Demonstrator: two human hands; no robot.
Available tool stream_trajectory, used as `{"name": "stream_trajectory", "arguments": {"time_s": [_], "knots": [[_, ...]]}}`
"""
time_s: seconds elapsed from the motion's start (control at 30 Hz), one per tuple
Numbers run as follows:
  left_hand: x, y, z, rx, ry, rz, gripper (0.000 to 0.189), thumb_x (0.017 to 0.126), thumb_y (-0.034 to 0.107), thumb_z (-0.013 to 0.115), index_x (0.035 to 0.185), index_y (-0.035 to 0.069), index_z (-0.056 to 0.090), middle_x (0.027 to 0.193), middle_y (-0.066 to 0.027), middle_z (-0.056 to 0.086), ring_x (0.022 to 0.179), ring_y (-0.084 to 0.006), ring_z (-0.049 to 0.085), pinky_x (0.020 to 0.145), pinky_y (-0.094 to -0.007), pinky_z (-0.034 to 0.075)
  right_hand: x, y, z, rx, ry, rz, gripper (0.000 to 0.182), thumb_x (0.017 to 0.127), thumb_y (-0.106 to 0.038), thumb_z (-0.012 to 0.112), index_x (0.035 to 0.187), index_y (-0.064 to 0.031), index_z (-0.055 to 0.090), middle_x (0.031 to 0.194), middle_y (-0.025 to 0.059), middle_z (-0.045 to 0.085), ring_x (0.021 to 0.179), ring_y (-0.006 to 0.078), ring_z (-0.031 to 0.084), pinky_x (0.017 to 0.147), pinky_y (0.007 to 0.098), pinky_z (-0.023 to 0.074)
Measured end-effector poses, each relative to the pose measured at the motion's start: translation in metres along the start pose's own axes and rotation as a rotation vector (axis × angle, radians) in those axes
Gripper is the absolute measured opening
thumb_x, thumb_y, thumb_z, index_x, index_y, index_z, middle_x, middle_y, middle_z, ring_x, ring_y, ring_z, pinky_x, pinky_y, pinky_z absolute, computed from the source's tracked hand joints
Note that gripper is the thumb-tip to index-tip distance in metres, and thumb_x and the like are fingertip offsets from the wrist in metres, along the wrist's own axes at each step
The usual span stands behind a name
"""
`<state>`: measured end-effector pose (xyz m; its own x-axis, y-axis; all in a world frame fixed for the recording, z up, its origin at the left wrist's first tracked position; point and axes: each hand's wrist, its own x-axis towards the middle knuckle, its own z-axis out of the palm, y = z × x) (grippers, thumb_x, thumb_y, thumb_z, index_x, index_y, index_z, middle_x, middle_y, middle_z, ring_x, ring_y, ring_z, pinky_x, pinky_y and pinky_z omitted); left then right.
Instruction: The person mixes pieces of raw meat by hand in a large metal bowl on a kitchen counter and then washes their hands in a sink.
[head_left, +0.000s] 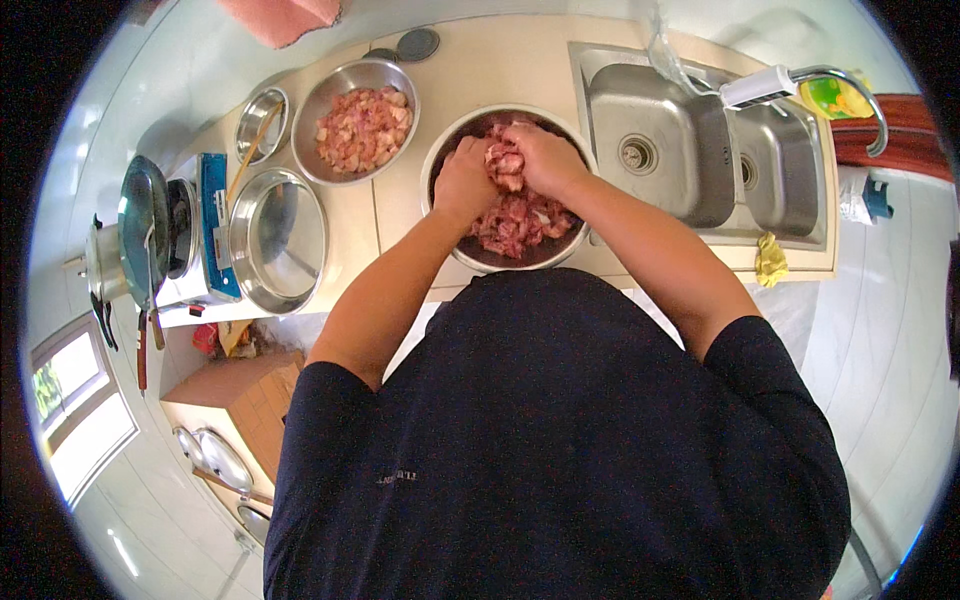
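Observation:
Directly before me on the counter stands a wide metal bowl (577, 238) holding pieces of raw meat (517, 225). My left hand (466, 176) is inside it on the left, its fingers curved against the meat. From the right, my right hand (546, 157) reaches in, curled around a clump of meat (505, 165) that shows between the two hands. Some fingertips are hidden by the meat and the hands. Up and to the left, a second metal bowl (301, 142) contains paler cut pieces of raw meat (365, 127).
At right lies a double steel sink (660, 97) with a faucet (844, 73); a yellow cloth (770, 259) hangs at the counter edge. Left are an empty steel basin (281, 240), a small bowl (261, 124) with chopsticks (253, 154), and a stove (216, 225) beside a dark pan (142, 225).

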<state>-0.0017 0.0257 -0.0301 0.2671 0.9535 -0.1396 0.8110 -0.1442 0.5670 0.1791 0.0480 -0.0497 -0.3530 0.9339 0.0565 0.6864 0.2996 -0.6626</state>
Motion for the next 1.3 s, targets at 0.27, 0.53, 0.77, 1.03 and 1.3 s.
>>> {"name": "stream_trajectory", "arguments": {"time_s": [0.27,0.53,0.77,1.03,1.3], "knots": [[-0.055,0.014,-0.041,-0.21,-0.048,-0.219,0.073,0.079,0.016,0.069,0.147,0.009,0.041,0.143,-0.0203,0.048,0.132,-0.0395,0.049,0.111,-0.0417,0.041,-0.05,-0.029,-0.047,-0.042,-0.143,0.063,0.067,0.081,-0.023,0.077,0.139,-0.0029,0.05,0.13,0.0247,0.055,0.116,0.0422,0.058,0.105,0.0428,0.0456],[-0.026,0.003,0.003,-1.508,-0.303,-0.579,0.076,0.092,0.027,0.074,0.151,0.01,0.029,0.133,-0.0159,0.056,0.114,-0.0291,0.063,0.086,-0.048,0.059,-0.02,-0.012,-0.011,1.06,-0.206,0.855,0.061,0.082,-0.036,0.08,0.13,-0.0053,0.059,0.117,0.0119,0.068,0.107,0.0209,0.065,0.096,0.0369,0.0498],[-0.043,0.008,0.01,-1.168,-0.101,-0.467,0.053,0.077,-0.009,0.066,0.128,0.003,0.055,0.113,-0.0121,0.064,0.097,-0.0217,0.065,0.082,-0.0322,0.056,-0.031,-0.035,-0.017,0.856,-0.15,0.747,0.047,0.078,-0.011,0.076,0.122,-0.0023,0.061,0.106,0.0075,0.068,0.094,0.0158,0.063,0.082,0.0324,0.051],[-0.061,0.03,-0.042,-0.621,-0.062,-0.041,0.042,0.081,0.016,0.074,0.119,0.0,0.065,0.13,-0.0196,0.057,0.117,-0.029,0.057,0.101,-0.034,0.045,-0.046,-0.059,-0.053,0.573,-0.185,0.105,0.044,0.081,-0.008,0.069,0.123,-0.0022,0.058,0.117,0.0109,0.063,0.102,0.0195,0.061,0.091,0.0318,0.0481],[-0.072,0.02,-0.05,-1.319,-0.343,-0.694,0.083,0.096,0.043,0.064,0.156,0.018,0.012,0.157,-0.0148,0.031,0.137,-0.0449,0.041,0.094,-0.0733,0.044,-0.056,-0.058,-0.071,0.962,-0.394,0.903,0.061,0.095,-0.047,0.062,0.144,-0.0121,0.048,0.139,0.0155,0.057,0.124,0.038,0.057,0.088,0.0623,0.0542]]}}
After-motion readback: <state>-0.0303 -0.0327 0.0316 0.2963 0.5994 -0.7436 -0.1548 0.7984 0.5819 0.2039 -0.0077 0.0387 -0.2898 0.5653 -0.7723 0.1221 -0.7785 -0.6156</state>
